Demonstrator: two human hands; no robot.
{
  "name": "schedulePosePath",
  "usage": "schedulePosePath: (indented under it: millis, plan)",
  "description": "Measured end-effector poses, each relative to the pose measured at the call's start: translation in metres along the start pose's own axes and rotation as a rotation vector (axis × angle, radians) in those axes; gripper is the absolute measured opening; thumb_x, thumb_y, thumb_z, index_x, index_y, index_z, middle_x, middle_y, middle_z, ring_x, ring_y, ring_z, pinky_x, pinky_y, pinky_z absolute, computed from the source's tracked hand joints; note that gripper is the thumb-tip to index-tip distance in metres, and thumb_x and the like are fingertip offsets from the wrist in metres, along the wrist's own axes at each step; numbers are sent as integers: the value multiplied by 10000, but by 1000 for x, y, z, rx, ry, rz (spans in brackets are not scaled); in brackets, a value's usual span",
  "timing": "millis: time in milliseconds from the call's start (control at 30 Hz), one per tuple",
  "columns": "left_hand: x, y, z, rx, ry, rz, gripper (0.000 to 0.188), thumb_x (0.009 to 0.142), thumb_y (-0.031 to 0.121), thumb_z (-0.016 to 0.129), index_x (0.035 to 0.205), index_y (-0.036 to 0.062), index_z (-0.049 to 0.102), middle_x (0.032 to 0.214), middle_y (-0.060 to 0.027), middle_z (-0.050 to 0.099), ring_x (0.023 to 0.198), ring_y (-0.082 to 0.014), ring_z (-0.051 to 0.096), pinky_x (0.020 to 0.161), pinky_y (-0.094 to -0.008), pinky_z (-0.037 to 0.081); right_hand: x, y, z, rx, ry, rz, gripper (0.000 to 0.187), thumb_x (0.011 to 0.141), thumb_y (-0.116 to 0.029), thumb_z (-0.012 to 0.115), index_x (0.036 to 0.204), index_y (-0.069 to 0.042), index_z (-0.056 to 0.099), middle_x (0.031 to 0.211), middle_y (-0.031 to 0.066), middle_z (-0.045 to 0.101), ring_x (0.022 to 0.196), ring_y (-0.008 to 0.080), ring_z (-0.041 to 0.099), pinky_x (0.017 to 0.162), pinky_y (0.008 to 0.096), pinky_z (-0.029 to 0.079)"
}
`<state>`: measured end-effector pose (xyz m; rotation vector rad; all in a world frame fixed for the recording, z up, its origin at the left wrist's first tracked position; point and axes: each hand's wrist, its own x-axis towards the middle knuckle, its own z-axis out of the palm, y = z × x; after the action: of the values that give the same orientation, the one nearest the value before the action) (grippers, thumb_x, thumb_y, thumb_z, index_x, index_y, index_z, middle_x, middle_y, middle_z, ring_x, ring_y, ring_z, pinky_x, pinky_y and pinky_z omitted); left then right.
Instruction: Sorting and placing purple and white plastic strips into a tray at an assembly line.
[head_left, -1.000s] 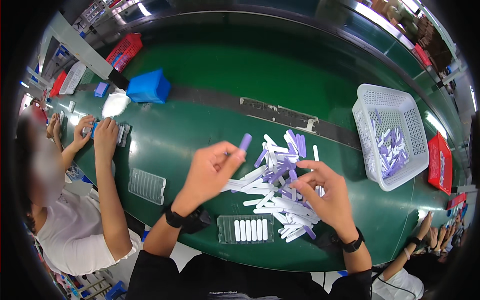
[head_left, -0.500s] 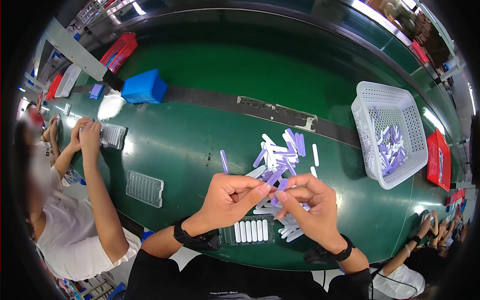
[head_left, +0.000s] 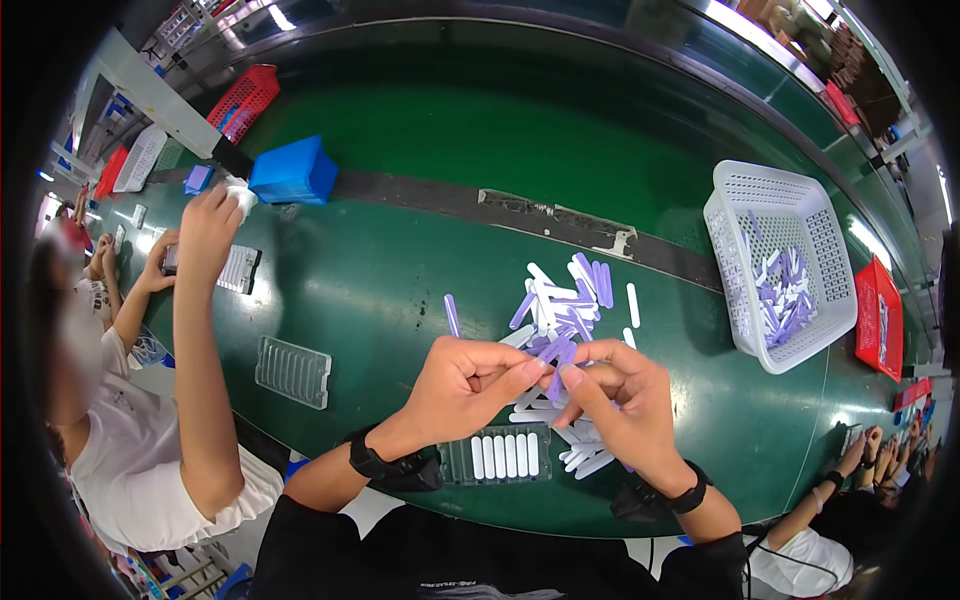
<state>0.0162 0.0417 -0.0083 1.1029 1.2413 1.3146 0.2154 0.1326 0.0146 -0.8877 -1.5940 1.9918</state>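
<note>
My left hand (head_left: 462, 392) pinches a purple nail file (head_left: 549, 349), a small flat strip with rounded ends, between thumb and fingers. Close beside it, my right hand (head_left: 628, 408) is closed on another purple nail file (head_left: 559, 383). The two strips nearly meet at the fingertips; whether they touch I cannot tell. Under and beyond my hands lies a loose pile of white and purple nail files (head_left: 541, 312). Just below my hands, a clear plastic tray (head_left: 457, 466) holds several white nail files (head_left: 506, 457) side by side. Part of the pile is hidden by my right hand.
A white basket (head_left: 727, 260) with more strips stands right, beside a red bin (head_left: 870, 345). An empty clear tray (head_left: 292, 373) lies left on the green table (head_left: 390, 270). A blue bin (head_left: 293, 172) stands far left, near a co-worker's hand (head_left: 208, 232). One purple strip (head_left: 452, 315) lies apart.
My hands stay nearly in place, with the strips turned slightly between the fingers. The co-worker at left has moved one hand from the tray toward the white material by the blue bin.
</note>
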Motion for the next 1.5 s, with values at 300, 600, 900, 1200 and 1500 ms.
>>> schedulePosePath:
  millis: [300,600,900,1200,1500]
  plan:
    - [-18,2,-15,188,85,-29,143,977,123,756,1042,10,813,538,70,370,540,-1,289,494,-247,227,-1,10,-3,-4,-74,24,140,1049,-116,648,1107,11,643,958,74,789,748,106,728,678,231,536]
    - [-105,-4,-21,878,368,66,138,785,124,882,767,106,746,490,-24,480,396,-141,428,427,-292,300,-13,4,11,-830,-256,-437,144,864,-70,789,993,-45,731,832,53,755,620,152,639,597,306,497]
    - [-122,-7,6,733,295,-226,321,766,224,890,674,103,607,464,-20,391,387,-174,374,433,-315,295,-33,25,54,-1365,-377,-720,353,745,-108,737,1091,-38,750,873,12,582,745,154,598,635,316,491]
    - [-139,-23,-21,708,133,112,312,799,266,892,1079,151,818,603,-29,572,489,-201,522,476,-317,392,-53,26,64,-1408,-482,-497,555,881,-240,788,1357,-10,619,1040,45,520,806,179,616,693,316,546]
    - [-142,-21,-29,1125,-1,288,499,871,423,807,1302,184,729,619,37,486,507,-134,514,504,-280,431,-59,24,61,-1354,-460,-439,650,861,-266,791,1431,-30,586,1054,60,504,901,192,577,714,308,554]
